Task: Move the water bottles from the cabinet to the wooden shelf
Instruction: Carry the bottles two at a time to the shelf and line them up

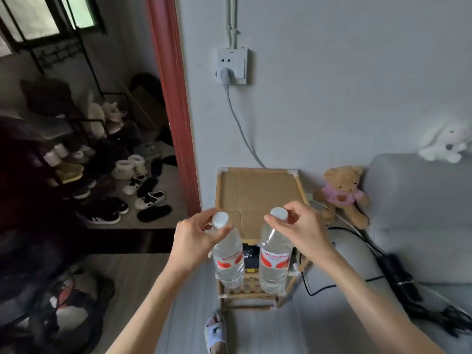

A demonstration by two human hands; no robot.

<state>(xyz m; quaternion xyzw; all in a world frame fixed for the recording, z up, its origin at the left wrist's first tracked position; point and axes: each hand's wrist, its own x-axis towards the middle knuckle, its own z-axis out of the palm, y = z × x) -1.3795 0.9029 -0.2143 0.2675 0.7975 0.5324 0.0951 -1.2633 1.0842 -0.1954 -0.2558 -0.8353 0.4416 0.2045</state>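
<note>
The left hand (192, 237) gripped the neck of the left water bottle (228, 259), fingers curled just under its white cap. The right hand (300, 229) pinched the neck of the right water bottle (275, 261) the same way. Both bottles hung upright, side by side with a gap between them, in front of the wooden shelf (258, 194); whether their bases touched its lower slats could not be told. The shelf's cardboard-covered top lay just beyond the hands. Dark items between the bottles on a lower tier were too hidden to identify. The label print was blurred. To the right of the right hand sat a brown teddy bear (342, 194) on a grey sofa (419, 200), beside black cables (378, 254). A slippered foot (215, 330) showed below the hands, partly cut off.
</note>
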